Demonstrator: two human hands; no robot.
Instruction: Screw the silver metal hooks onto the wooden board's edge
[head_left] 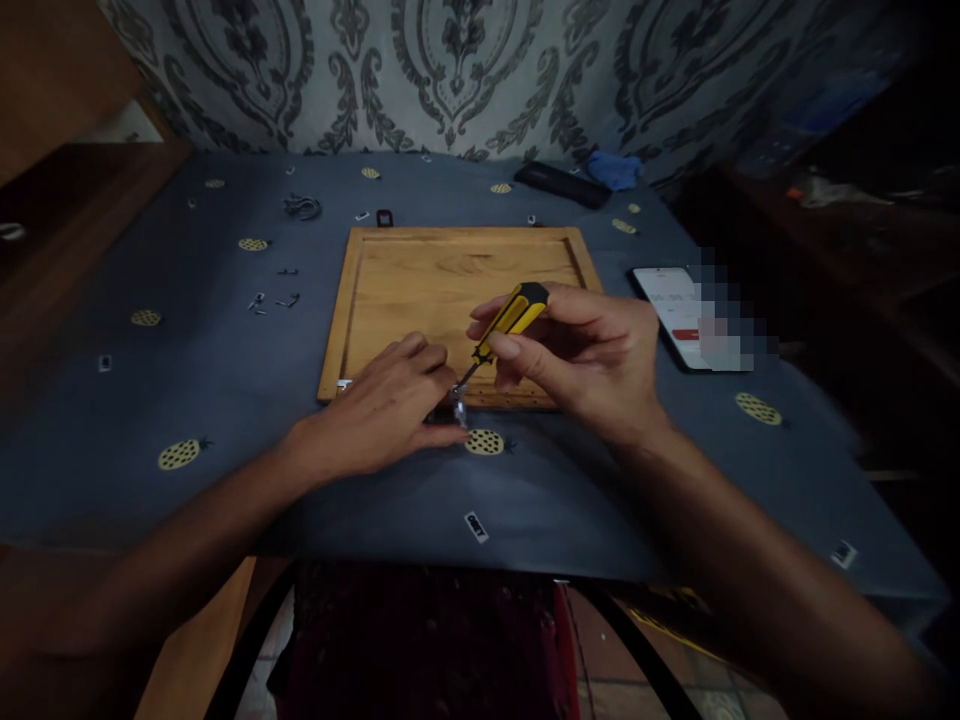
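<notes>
A wooden panel [420, 290] with a raised frame lies flat on the table before me. At its front edge my left hand [386, 405] steadies a small shiny metal fitting [460, 410], thumb below and fingers above; the fingers cover part of it. My right hand [592, 360] grips a screwdriver [514, 318] with a yellow and black handle between thumb and fingers. The screwdriver slants down to the left, its tip at the fitting. Another bit of shiny metal [344, 384] shows at the panel's front left corner.
Left of the panel lie several small metal parts [289, 300] and a curled grey item [302, 207]. Behind it are a small dark piece [385, 217], a black case [562, 184] and a blue cloth [615, 170]. A phone [664, 290] rests on the right of the blue-grey tablecloth [240, 490].
</notes>
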